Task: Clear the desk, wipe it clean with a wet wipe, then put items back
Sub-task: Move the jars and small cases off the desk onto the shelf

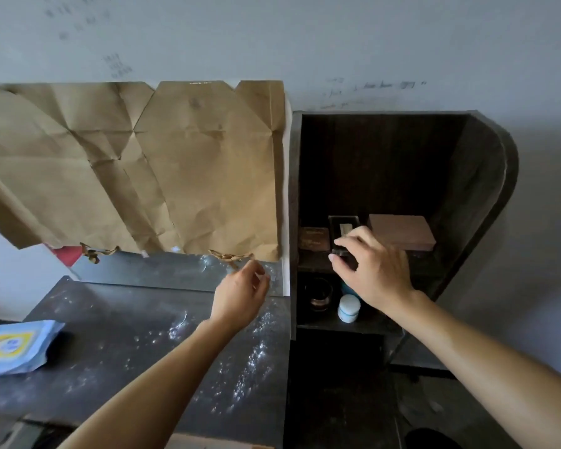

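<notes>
The dark desk [117, 345] carries white dusty smears toward its right side. A blue and yellow wet wipe pack [15, 346] lies at its left edge. My left hand [242, 294] hovers above the desk's back right corner with fingers loosely curled, holding nothing. My right hand [371, 267] reaches into the dark shelf unit [486, 176] and grips a small dark box [344, 236] on the upper shelf. A brown box [314, 238] sits to its left and a pink box [402, 231] to its right.
Crumpled brown paper [136, 170] covers the wall behind the desk, above a mirror strip [162, 270]. On the lower shelf stand a white jar [348, 308] and a dark round jar [318, 294]. The floor shows at lower right.
</notes>
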Available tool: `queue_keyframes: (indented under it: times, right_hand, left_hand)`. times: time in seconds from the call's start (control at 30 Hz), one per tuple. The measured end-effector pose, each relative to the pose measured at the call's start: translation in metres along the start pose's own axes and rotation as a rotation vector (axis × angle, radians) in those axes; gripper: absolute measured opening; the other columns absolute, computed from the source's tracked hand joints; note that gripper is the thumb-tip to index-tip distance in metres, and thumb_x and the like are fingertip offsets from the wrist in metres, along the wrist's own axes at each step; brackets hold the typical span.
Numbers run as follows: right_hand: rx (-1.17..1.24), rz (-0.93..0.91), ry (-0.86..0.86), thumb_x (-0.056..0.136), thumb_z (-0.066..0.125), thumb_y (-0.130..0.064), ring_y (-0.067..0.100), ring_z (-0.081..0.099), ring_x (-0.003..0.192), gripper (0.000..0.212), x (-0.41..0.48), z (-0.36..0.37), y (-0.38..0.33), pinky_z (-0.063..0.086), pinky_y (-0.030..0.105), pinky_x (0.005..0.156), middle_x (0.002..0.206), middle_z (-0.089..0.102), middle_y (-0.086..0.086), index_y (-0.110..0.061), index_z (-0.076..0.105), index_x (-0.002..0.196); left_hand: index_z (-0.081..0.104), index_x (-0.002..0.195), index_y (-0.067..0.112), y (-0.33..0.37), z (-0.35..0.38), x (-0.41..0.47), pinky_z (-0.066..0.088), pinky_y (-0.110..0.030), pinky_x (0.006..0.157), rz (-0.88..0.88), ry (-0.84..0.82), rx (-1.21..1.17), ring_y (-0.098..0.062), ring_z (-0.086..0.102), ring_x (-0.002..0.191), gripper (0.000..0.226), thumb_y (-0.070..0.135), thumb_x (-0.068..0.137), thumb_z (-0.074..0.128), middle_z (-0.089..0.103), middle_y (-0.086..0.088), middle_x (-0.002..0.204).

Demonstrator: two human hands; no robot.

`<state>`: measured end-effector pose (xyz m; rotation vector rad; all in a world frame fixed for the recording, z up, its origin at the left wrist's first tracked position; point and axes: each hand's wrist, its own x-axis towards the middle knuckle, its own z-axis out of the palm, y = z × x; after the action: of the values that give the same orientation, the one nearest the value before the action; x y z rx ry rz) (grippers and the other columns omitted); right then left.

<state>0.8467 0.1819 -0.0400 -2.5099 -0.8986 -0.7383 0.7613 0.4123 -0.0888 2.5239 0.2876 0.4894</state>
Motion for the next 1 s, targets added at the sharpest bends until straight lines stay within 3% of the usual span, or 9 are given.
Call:
queue_keyframes:
  times: [0.13,0.3,0.4,0.5,0.63,0.73,1.0]
  right_hand:
    - [0.269,-0.158,-0.097,0.082,0.063,-0.038,0.007,0.058,0.058,0.017,-0.038,0.026,-0.054,0.044,0.023,0.044,0.081,0.064,-0.012,-0.024,0.07,0.091]
    - [0.307,-0.222,-0.426,0.082,0.052,-0.048,0.014,0.065,0.063,0.034,-0.061,0.072,-0.128,0.05,0.028,0.05,0.093,0.064,-0.011,-0.026,0.064,0.106]
    - [0.277,-0.246,-0.545,0.085,0.049,-0.05,0.021,0.067,0.081,0.043,-0.056,0.102,-0.178,0.052,0.034,0.065,0.108,0.062,-0.008,-0.028,0.056,0.12]
    - [0.264,-0.262,-0.609,0.088,0.049,-0.051,0.021,0.063,0.097,0.047,-0.05,0.13,-0.235,0.049,0.034,0.078,0.12,0.057,-0.008,-0.031,0.048,0.13]
    - [0.252,-0.263,-0.709,0.088,0.049,-0.051,0.021,0.059,0.109,0.05,-0.04,0.169,-0.316,0.044,0.031,0.085,0.13,0.051,-0.009,-0.033,0.042,0.134]
    - [0.242,-0.26,-0.77,0.088,0.048,-0.052,0.02,0.058,0.11,0.05,-0.032,0.2,-0.369,0.045,0.033,0.085,0.128,0.052,-0.008,-0.034,0.041,0.134]
    - [0.282,-0.25,-0.893,0.088,0.047,-0.049,0.022,0.057,0.109,0.05,0.0,0.289,-0.479,0.048,0.035,0.085,0.127,0.053,-0.003,-0.03,0.04,0.134]
  left_hand:
    - [0.059,0.099,0.018,-0.058,-0.014,-0.043,0.041,-0.029,0.06,-0.143,-0.021,0.122,-0.025,0.064,0.078,0.017,0.033,0.093,0.053,0.07,0.002,0.081]
    - [0.057,0.099,0.017,-0.141,-0.053,-0.094,0.046,-0.034,0.066,-0.296,-0.052,0.286,-0.031,0.064,0.086,0.017,0.031,0.091,0.051,0.071,-0.002,0.088]
    - [0.055,0.101,0.02,-0.192,-0.086,-0.126,0.047,-0.035,0.068,-0.4,-0.069,0.317,-0.03,0.063,0.088,0.018,0.032,0.089,0.049,0.07,-0.002,0.092]
    - [0.054,0.107,0.022,-0.241,-0.127,-0.158,0.047,-0.033,0.073,-0.494,-0.112,0.355,-0.026,0.062,0.095,0.023,0.032,0.087,0.051,0.069,-0.001,0.102]
    - [0.054,0.112,0.022,-0.305,-0.188,-0.197,0.046,-0.032,0.076,-0.617,-0.136,0.389,-0.024,0.06,0.101,0.027,0.031,0.087,0.052,0.065,-0.001,0.109]
    - [0.057,0.103,0.022,-0.348,-0.224,-0.221,0.046,-0.032,0.073,-0.704,-0.116,0.386,-0.023,0.06,0.101,0.021,0.03,0.085,0.051,0.066,-0.001,0.107]
    - [0.055,0.107,0.016,-0.441,-0.271,-0.228,0.043,-0.032,0.08,-0.783,-0.115,0.382,-0.025,0.057,0.108,0.021,0.03,0.091,0.052,0.063,-0.006,0.111]
